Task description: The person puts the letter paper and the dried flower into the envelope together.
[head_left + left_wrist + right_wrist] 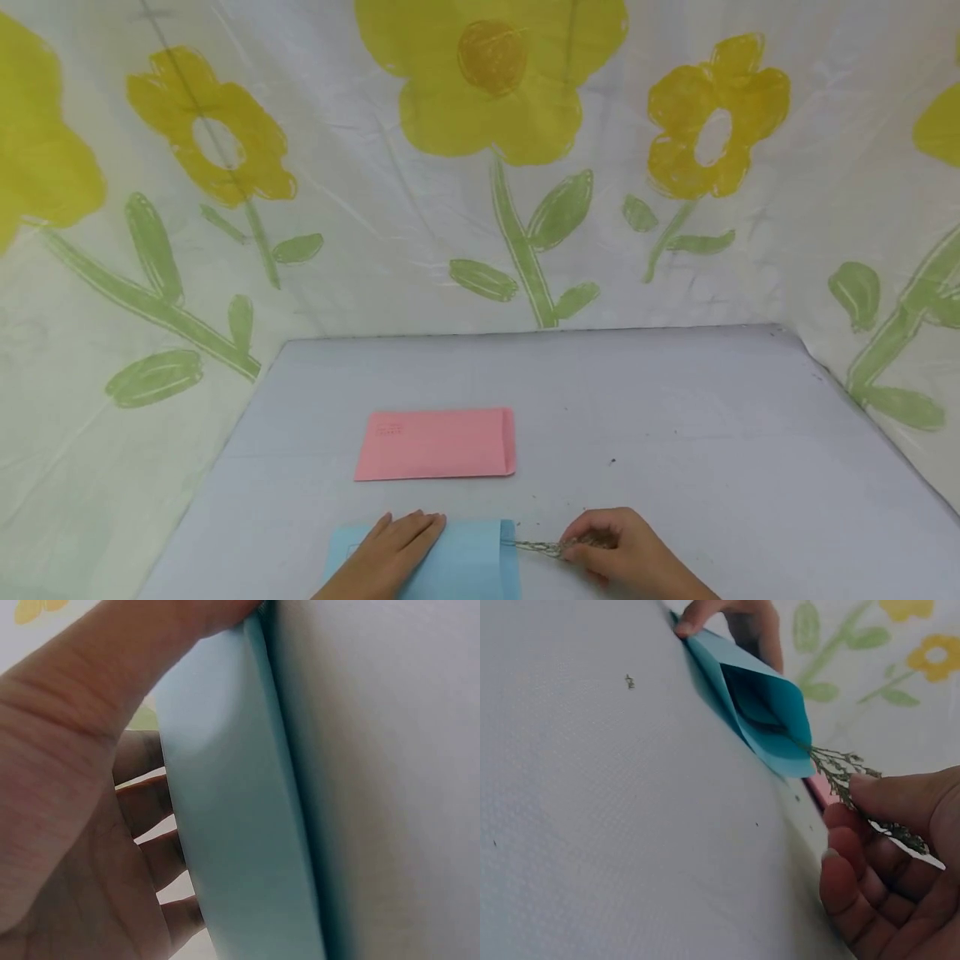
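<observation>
A light blue envelope (468, 554) lies at the table's near edge, its mouth facing right. My left hand (397, 546) lies across it; the left wrist view shows the thumb at one edge of the envelope (232, 802) and the fingers at the other. In the right wrist view the mouth of the envelope (769, 712) gapes. My right hand (618, 546) pinches a dried plant sprig (832, 769) between thumb and fingers, just right of the mouth. The sprig's thin stem end reaches into the opening; how deep is hidden.
A pink envelope (435, 446) with small printing lies flat behind the blue one. Small plant crumbs (612, 461) are scattered on the pale table (675, 400). A white curtain (360, 208) with yellow flowers hangs around the back and sides.
</observation>
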A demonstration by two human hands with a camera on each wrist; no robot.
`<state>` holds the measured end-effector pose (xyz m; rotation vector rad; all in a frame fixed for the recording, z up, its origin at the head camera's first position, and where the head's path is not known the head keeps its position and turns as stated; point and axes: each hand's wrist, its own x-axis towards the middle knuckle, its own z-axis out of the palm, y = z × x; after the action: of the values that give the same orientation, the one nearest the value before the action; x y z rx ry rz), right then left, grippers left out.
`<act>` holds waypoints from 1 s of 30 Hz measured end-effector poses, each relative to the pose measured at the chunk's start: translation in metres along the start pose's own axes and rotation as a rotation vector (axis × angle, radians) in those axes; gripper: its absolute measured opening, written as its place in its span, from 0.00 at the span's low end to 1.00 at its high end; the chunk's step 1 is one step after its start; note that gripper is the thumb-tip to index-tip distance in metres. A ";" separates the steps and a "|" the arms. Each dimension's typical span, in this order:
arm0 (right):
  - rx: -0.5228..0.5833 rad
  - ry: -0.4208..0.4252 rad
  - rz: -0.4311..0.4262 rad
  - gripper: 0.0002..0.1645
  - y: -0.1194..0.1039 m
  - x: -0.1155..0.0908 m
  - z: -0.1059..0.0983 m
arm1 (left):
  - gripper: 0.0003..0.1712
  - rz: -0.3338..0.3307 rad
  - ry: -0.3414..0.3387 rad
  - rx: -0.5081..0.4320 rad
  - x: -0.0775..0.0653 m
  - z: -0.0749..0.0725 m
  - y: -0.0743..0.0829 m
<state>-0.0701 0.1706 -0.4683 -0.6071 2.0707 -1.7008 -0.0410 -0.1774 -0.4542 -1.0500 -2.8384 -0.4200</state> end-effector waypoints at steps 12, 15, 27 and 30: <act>-0.060 0.051 0.077 0.09 -0.003 -0.005 -0.003 | 0.55 -0.013 -0.039 0.003 0.000 0.001 0.001; 0.027 0.001 0.053 0.10 -0.003 -0.006 -0.007 | 0.54 -0.010 -0.023 0.005 0.000 0.002 0.001; 0.102 -0.005 0.100 0.11 -0.002 -0.005 -0.006 | 0.55 0.030 -0.014 0.027 -0.001 0.004 -0.003; 0.034 0.032 0.096 0.11 -0.002 -0.003 -0.006 | 0.55 0.026 -0.020 0.023 -0.001 0.004 -0.003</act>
<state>-0.0706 0.1774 -0.4653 -0.4647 2.0543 -1.6978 -0.0422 -0.1796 -0.4585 -1.0916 -2.8369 -0.3765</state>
